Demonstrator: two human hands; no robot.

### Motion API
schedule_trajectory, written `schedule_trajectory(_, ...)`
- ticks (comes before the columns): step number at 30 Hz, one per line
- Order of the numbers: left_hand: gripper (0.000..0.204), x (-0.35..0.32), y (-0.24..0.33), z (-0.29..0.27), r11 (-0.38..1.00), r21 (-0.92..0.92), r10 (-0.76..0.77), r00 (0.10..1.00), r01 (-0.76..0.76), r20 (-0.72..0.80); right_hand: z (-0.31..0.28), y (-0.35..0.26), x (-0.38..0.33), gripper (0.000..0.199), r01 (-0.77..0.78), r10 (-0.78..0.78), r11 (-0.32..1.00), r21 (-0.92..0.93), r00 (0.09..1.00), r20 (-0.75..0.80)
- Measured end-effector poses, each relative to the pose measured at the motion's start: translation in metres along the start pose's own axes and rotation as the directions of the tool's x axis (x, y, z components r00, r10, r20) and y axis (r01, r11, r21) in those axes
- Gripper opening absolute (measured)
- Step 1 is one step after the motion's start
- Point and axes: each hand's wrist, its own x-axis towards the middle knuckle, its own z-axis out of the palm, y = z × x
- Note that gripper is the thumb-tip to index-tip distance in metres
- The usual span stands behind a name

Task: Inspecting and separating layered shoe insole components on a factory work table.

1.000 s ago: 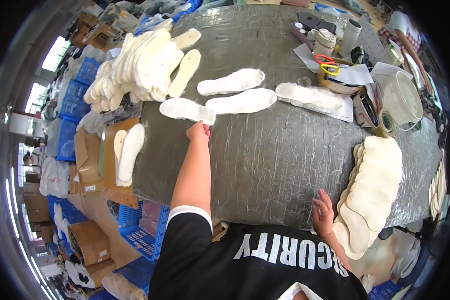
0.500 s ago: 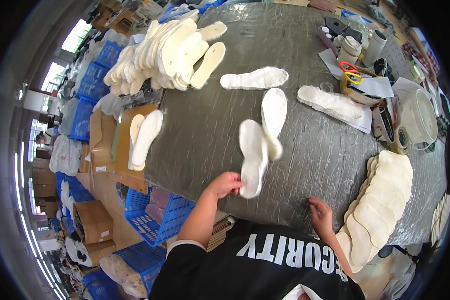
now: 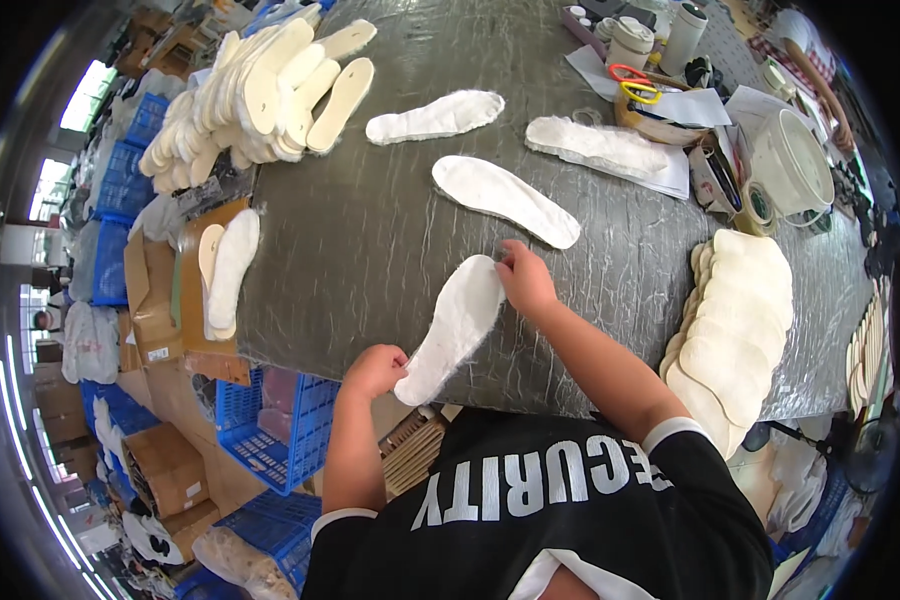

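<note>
A fluffy white shoe insole (image 3: 450, 328) lies slanted near the table's front edge, between my two hands. My left hand (image 3: 374, 371) pinches its narrow lower end. At the wide upper end, my right hand (image 3: 528, 284) has its fingers closed on the edge. Just beyond, a second white insole (image 3: 505, 200) lies flat, apart from the first. Two more fluffy insoles, one on the left (image 3: 436, 117) and one on the right (image 3: 595, 146), lie farther back.
A large heap of cream insoles (image 3: 260, 90) fills the far left. A fanned row of cream insoles (image 3: 735, 320) lies at right. Two insoles (image 3: 232, 270) rest at the left edge. Red-and-yellow scissors (image 3: 635, 84), a white bucket (image 3: 790, 165) and a blue crate (image 3: 270, 430) surround the workspace.
My right hand has come from the table's right onto the insole's wide end. The held insole is now tilted and separate from the second one, which has turned. The whole view has shifted.
</note>
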Motion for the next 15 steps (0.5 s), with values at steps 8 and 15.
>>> schedule_trajectory(8,0.01,0.017,0.011,0.001,0.966,-0.258,0.028,1.0,-0.026,0.002,-0.04,0.05,-0.039,0.015,-0.176,0.205,0.953,0.245,0.974,-0.098)
schedule_trajectory(15,0.005,0.057,0.044,0.014,0.96,-0.268,0.069,0.996,-0.079,-0.049,-0.075,0.101,-0.144,0.005,-0.29,0.429,0.808,0.513,0.886,-0.175)
